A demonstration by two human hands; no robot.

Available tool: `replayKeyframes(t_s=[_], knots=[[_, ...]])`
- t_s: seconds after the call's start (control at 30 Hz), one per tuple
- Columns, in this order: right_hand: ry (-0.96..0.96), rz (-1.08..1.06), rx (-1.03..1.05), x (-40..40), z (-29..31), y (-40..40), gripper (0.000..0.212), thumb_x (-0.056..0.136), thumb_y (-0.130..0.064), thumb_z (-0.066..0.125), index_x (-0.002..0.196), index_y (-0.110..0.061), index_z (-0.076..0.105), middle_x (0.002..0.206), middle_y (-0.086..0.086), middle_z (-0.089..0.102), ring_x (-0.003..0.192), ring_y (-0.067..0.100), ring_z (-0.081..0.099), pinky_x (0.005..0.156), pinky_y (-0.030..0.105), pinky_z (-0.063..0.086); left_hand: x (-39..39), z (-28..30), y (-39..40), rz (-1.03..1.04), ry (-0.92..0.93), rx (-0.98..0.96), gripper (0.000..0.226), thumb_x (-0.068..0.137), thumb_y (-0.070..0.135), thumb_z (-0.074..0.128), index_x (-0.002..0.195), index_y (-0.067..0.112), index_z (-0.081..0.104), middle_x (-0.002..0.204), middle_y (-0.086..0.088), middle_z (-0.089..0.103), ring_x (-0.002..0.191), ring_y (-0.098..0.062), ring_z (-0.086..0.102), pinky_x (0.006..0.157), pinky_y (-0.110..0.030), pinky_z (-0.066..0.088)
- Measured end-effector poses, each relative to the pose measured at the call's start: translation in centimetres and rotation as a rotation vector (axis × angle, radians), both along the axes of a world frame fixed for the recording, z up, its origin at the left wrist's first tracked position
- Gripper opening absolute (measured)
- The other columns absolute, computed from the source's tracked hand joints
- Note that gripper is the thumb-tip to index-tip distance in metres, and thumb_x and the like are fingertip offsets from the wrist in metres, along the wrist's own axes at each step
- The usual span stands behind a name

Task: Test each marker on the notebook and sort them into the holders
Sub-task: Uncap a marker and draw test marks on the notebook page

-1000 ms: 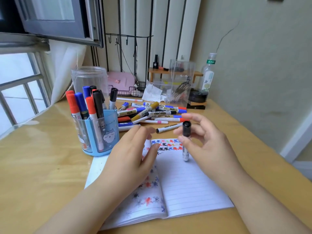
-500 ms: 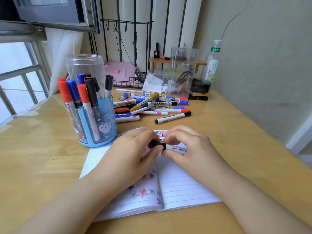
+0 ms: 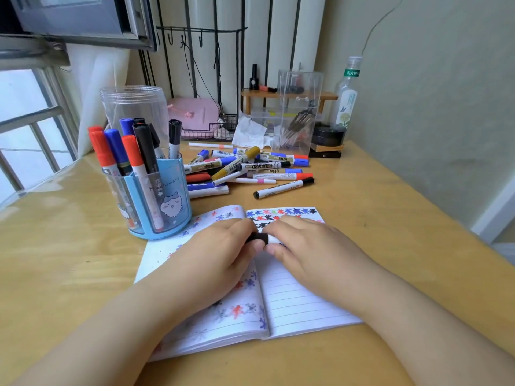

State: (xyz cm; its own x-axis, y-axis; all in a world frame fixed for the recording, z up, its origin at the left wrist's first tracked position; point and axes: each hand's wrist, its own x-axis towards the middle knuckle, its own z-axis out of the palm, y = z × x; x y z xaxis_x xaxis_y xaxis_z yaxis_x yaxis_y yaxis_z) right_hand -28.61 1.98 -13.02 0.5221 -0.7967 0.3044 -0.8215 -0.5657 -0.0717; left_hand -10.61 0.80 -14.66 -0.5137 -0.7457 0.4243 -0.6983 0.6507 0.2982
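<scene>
An open lined notebook (image 3: 301, 299) lies on the desk, its pages marked with coloured scribbles. Over its middle both hands hold one black-capped white marker (image 3: 263, 238) sideways. My left hand (image 3: 220, 260) grips the black cap end. My right hand (image 3: 303, 246) grips the white barrel, most of which is hidden under its fingers. A blue cat-print holder (image 3: 170, 201) with several red, blue and black markers stands at the notebook's far left. A clear round jar (image 3: 136, 107) stands behind it. A pile of loose markers (image 3: 250, 168) lies beyond the notebook.
A clear plastic organiser (image 3: 299, 107), a glass bottle (image 3: 347, 98), a small wooden shelf (image 3: 278, 94) and a pink box (image 3: 195, 112) line the desk's back by the wall. A crumpled tissue (image 3: 248, 132) lies near the organiser. A window is at the left.
My right hand brought the upright marker down over the notebook and turned it sideways. My left hand came in and took hold of its black cap.
</scene>
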Motion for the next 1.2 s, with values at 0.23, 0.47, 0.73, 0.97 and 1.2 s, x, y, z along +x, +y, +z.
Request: replayKeyframes(t_s=[0.23,0.47,0.73,0.97,1.2], knots=[[-0.059,0.082,-0.045,0.0,-0.3,0.4,0.041,0.092,-0.043,0.027,0.095,-0.016,0.058,0.085,-0.004,0.059,0.072,0.025,0.056,0.053,0.033,0.041,0.0,0.6,0.4,-0.108,0.066,0.067,0.015,0.09,0.039,0.031,0.076,0.039,0.036,0.067,0.016,0.046,0.064,0.003,0.046,0.059,-0.011,0.034],[-0.115,0.104,0.057,-0.6,0.3,0.4,0.05,0.086,-0.053,0.021,0.093,-0.019,0.056,0.071,-0.013,0.044,0.067,0.012,0.04,0.061,0.039,0.043,0.4,0.5,0.5,-0.213,0.089,0.052,0.02,0.09,0.049,0.027,0.076,0.04,0.037,0.064,0.019,0.044,0.064,0.008,0.045,0.058,-0.008,0.033],[-0.163,0.108,0.148,-0.9,0.5,0.5,0.035,0.089,-0.048,0.036,0.096,-0.024,0.06,0.063,-0.01,0.044,0.061,0.006,0.041,0.059,0.041,0.043,0.2,0.7,0.7,-0.232,0.092,0.048,0.019,0.092,0.049,0.028,0.075,0.043,0.035,0.062,0.022,0.041,0.062,0.009,0.044,0.057,-0.006,0.032],[-0.089,0.084,-0.199,-0.3,0.1,0.6,0.035,0.085,-0.041,0.042,0.093,-0.022,0.071,0.073,-0.008,0.061,0.06,0.015,0.06,0.047,0.021,0.043,0.3,1.6,1.0,-0.092,0.137,0.124,0.025,0.094,0.038,0.041,0.086,0.022,0.058,0.066,0.013,0.051,0.065,-0.002,0.048,0.056,-0.015,0.034],[0.062,0.034,-0.255,0.3,-1.1,0.4,0.029,0.083,-0.036,0.036,0.075,-0.023,0.06,0.063,-0.01,0.057,0.052,0.012,0.056,0.043,0.023,0.033,0.1,1.1,0.9,-0.074,-0.046,0.175,0.017,0.097,0.034,0.035,0.082,0.032,0.041,0.07,0.016,0.044,0.064,-0.001,0.043,0.063,-0.023,0.032]])
